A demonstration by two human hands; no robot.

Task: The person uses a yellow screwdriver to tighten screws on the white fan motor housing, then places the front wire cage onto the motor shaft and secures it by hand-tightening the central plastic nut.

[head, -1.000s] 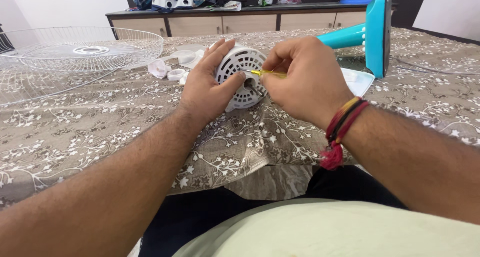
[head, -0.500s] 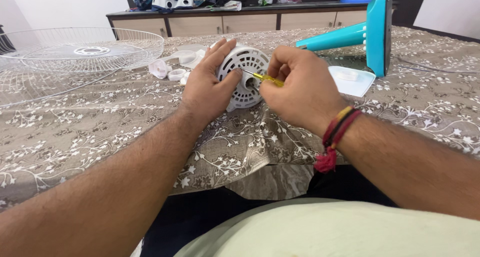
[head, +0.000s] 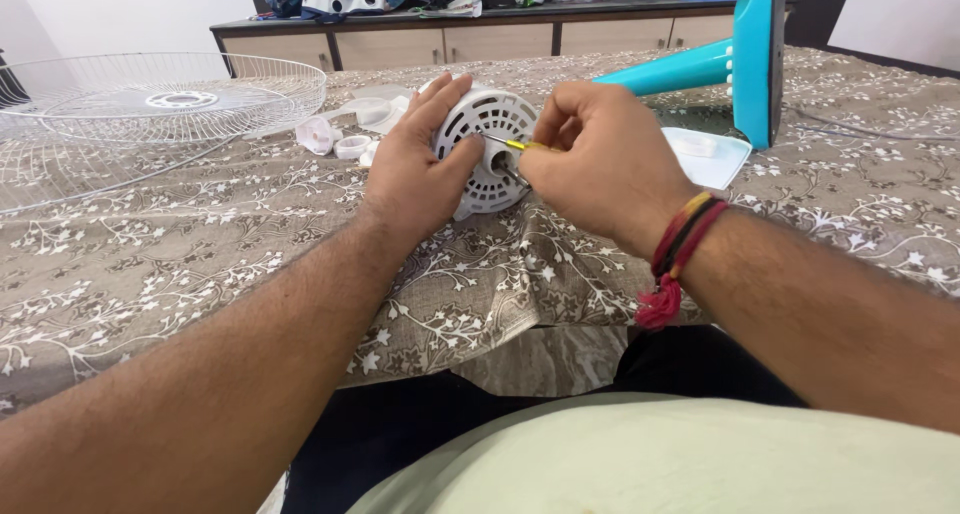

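Currently left hand [head: 415, 169] grips motor cover [head: 487, 149]; right hand [head: 600, 164] pinches screwdriver [head: 515, 144] at its centre. Grille [head: 150, 99] already off, cover still on.

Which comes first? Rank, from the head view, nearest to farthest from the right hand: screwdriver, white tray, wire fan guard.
1. Screwdriver: pinched in the right hand's fingers, tip at the white motor cover.
2. White tray: just right of that hand, below the teal fan stand.
3. Wire fan guard: far left on the cloth, beyond the left hand.
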